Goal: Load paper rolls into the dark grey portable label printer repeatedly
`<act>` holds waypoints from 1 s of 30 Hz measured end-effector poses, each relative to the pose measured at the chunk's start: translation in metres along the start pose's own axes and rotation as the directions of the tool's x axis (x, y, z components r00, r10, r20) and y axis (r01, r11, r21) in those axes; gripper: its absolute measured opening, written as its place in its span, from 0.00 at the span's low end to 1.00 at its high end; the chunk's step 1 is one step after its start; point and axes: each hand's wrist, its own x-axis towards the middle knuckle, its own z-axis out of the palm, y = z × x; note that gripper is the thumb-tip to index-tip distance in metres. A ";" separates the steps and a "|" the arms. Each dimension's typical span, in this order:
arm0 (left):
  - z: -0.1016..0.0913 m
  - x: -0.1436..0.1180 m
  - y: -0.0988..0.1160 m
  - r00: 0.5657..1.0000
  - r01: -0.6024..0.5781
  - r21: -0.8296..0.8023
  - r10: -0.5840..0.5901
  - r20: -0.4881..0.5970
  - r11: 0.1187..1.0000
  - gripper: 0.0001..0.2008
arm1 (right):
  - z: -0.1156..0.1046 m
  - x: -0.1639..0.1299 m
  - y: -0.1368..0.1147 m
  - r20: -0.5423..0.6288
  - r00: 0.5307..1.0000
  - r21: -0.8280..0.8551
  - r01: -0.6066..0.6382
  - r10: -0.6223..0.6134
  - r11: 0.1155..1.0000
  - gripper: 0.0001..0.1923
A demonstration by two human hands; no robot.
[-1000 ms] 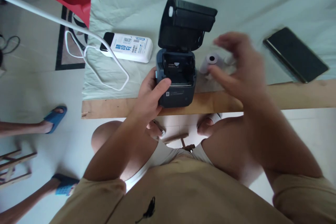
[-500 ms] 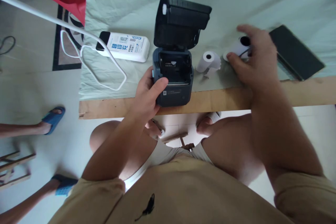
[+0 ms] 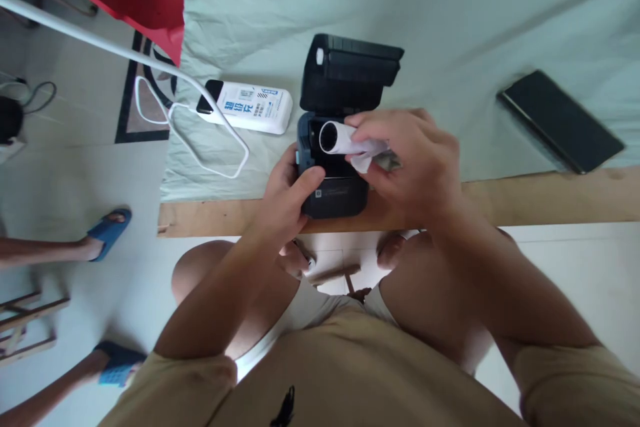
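A dark portable label printer (image 3: 343, 197) stands at the table's front edge with its lid (image 3: 350, 83) swung up. My left hand (image 3: 287, 197) grips the printer's left side, thumb on the front rim. Over the open paper bay, my right hand (image 3: 415, 160) pinches a white paper roll (image 3: 342, 139). The roll lies tilted, its hollow core facing left, and its left end is at the bay's mouth. A loose paper end hangs below my right fingers. Whether the roll touches the bay I cannot tell. The smaller roll seen earlier is mostly or wholly hidden by my right hand.
A white power bank (image 3: 255, 107) with a white cable (image 3: 200, 161) lies left of the printer. To the right rests a black phone-like slab (image 3: 563, 121). The pale green cloth (image 3: 450, 7) ends at a wooden edge (image 3: 540, 200). Another person's slippered feet (image 3: 111, 232) are at left.
My right hand has brought a white paper roll from the right side of the table leftward to over the printer's open bay. My left hand still holds the printer.
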 end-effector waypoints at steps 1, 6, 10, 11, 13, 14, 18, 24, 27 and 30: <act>0.000 0.000 0.000 1.000 -0.003 -0.003 0.003 0.005 1.000 0.27 | 0.001 0.002 0.000 0.073 0.997 -0.039 -0.025 0.028 0.999 0.16; -0.002 -0.001 0.001 1.000 0.005 0.010 -0.006 0.018 1.000 0.26 | 0.004 0.003 0.002 0.117 0.993 -0.056 0.015 -0.008 0.998 0.15; -0.002 -0.002 0.000 1.000 -0.003 0.011 0.003 0.016 1.000 0.26 | 0.006 -0.001 0.003 -0.011 0.997 -0.039 0.076 -0.077 0.996 0.14; -0.002 -0.002 0.000 1.000 0.002 0.009 -0.002 0.012 1.000 0.25 | 0.006 -0.003 0.003 -0.057 0.993 -0.017 0.101 -0.102 0.995 0.13; -0.001 -0.002 0.000 1.000 0.008 0.008 -0.008 0.002 1.000 0.25 | 0.004 -0.005 0.001 -0.153 0.974 0.049 0.175 -0.165 0.983 0.11; -0.001 -0.002 0.000 1.000 0.010 0.008 -0.010 -0.003 1.000 0.25 | 0.003 -0.006 0.000 -0.180 0.966 0.075 0.203 -0.187 0.976 0.11; -0.001 -0.002 0.000 1.000 -0.019 -0.001 0.019 0.009 1.000 0.26 | 0.001 -0.009 -0.003 -0.104 0.972 0.051 0.215 -0.208 0.975 0.09; -0.003 0.000 -0.003 1.000 -0.028 0.009 0.028 -0.007 1.000 0.30 | 0.001 -0.011 0.000 -0.045 0.960 0.083 0.280 -0.277 0.956 0.05; -0.005 0.001 -0.006 0.997 -0.071 0.052 0.071 -0.010 0.996 0.32 | -0.001 -0.012 0.000 -0.025 0.959 0.159 0.282 -0.282 0.946 0.07; -0.007 0.001 -0.008 0.996 -0.084 0.091 0.084 0.004 0.992 0.32 | -0.003 -0.012 0.001 -0.072 0.960 0.229 0.279 -0.269 0.933 0.07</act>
